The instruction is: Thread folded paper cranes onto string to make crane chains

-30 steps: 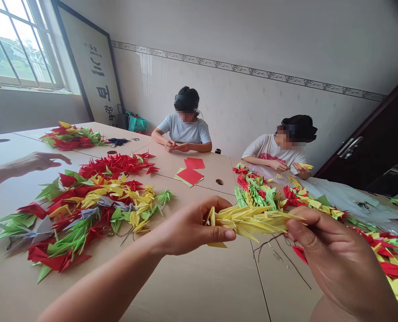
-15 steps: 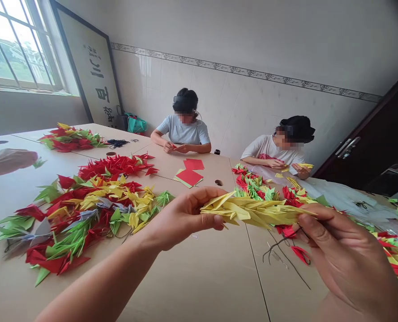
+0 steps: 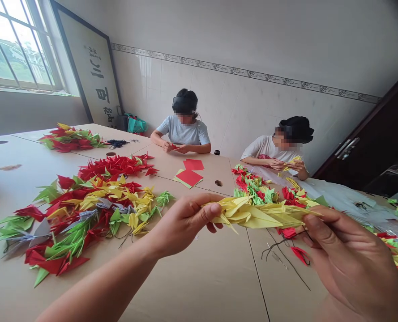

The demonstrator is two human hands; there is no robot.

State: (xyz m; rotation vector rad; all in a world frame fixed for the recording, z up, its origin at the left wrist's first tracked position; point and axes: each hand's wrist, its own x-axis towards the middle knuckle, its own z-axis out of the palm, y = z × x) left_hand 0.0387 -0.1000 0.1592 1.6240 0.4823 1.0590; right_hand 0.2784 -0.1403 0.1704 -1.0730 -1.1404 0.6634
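Observation:
A bundle of yellow origami paper cranes (image 3: pixel 262 213), stacked in a row, stretches between my two hands above the table. My left hand (image 3: pixel 190 218) pinches its left end between thumb and fingers. At the other end, my right hand (image 3: pixel 340 246) closes thumb and fingers on the bundle's right tip. Below my right hand, dark cord (image 3: pixel 279 243) trails to the table, and a small red folded piece (image 3: pixel 300 255) lies beside it. Whether the cord runs through the bundle is hidden.
A heap of red, green, yellow and grey folded cranes (image 3: pixel 84 214) covers the table's left side. Red paper squares (image 3: pixel 189 177) lie ahead. Two people sit across, one (image 3: pixel 184 129) folding red paper, the other (image 3: pixel 279 147) handling yellow pieces. A garland (image 3: pixel 252 185) lies at right.
My left hand has shifted its grip slightly right along the yellow bundle, with the thumb now higher. Another person's hand at far left has withdrawn from view.

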